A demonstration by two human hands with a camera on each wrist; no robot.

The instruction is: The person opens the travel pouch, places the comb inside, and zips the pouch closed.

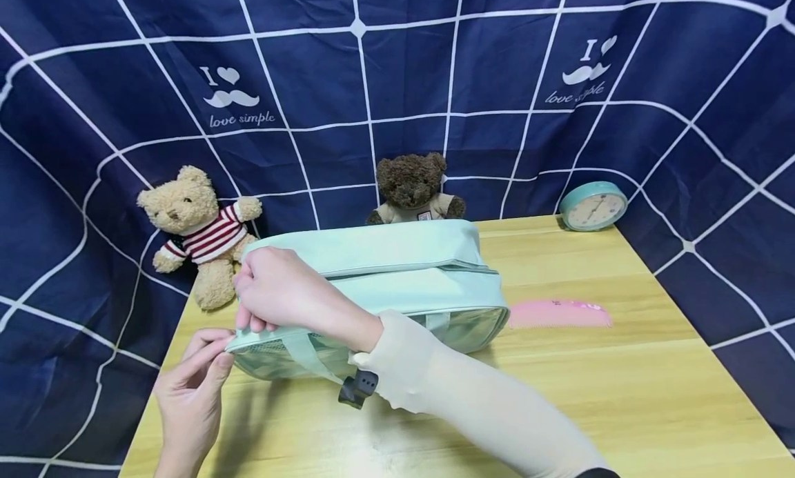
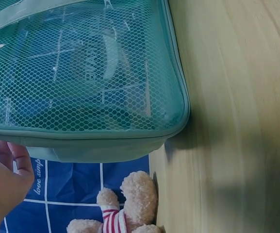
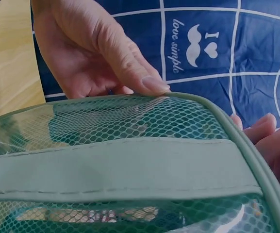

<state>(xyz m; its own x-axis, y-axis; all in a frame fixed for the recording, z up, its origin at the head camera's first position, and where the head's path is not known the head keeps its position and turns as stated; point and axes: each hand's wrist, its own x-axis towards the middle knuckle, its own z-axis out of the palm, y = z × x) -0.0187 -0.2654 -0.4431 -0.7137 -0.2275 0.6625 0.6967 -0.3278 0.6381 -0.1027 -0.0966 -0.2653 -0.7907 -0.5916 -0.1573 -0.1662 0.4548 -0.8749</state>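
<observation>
A mint-green zippered bag (image 1: 385, 243) with clear mesh sides and a flat handle strap (image 1: 307, 354) stands on the table. My left hand (image 1: 189, 388) pinches its near left corner between thumb and fingers. In the right wrist view the left thumb (image 3: 154, 85) presses on the piped edge of the mesh. My right hand (image 1: 279, 288) reaches across the bag's top to the same end, fingers curled down at the zipper line; what lies between its fingertips is hidden. Part of the zipper (image 1: 462, 265) shows as a dark line on top.
A light teddy bear (image 1: 199, 230) in a striped shirt sits left behind the bag; a dark brown bear (image 1: 413, 185) is behind it. A pink comb (image 1: 559, 314) lies to the right, and a round teal clock (image 1: 594, 206) stands at the far right corner.
</observation>
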